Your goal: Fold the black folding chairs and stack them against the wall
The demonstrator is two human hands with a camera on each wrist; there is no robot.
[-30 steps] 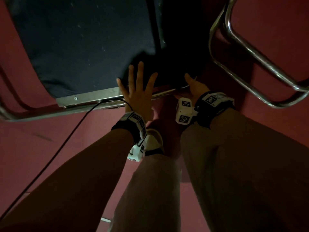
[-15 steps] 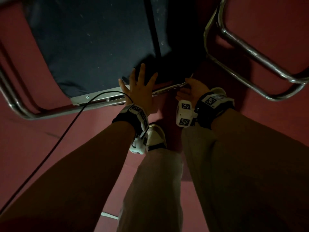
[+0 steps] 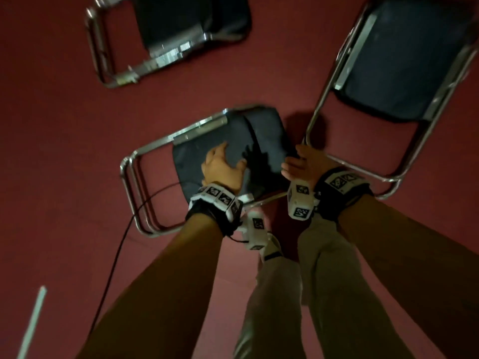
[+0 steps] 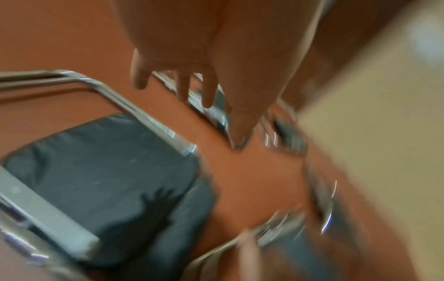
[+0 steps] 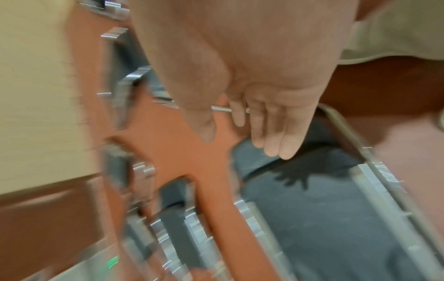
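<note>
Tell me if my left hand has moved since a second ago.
Yes. It lay flat across the seat's near edge; now the left hand hangs above the seat, farther in from that edge, fingers loose, casting a shadow on it.

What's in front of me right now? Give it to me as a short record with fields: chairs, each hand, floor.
chairs in head view: three black folding chairs with chrome frames
nearest chair: just ahead of the person's legs, under both hands
second chair: to the right, seat visible
third chair: farther off, upper left
left hand: over the nearest chair's seat, fingers spread, nothing gripped; contact unclear
right hand: at that chair's right edge; grip unclear through blur
floor: dark red, a black cable trailing across it
</note>
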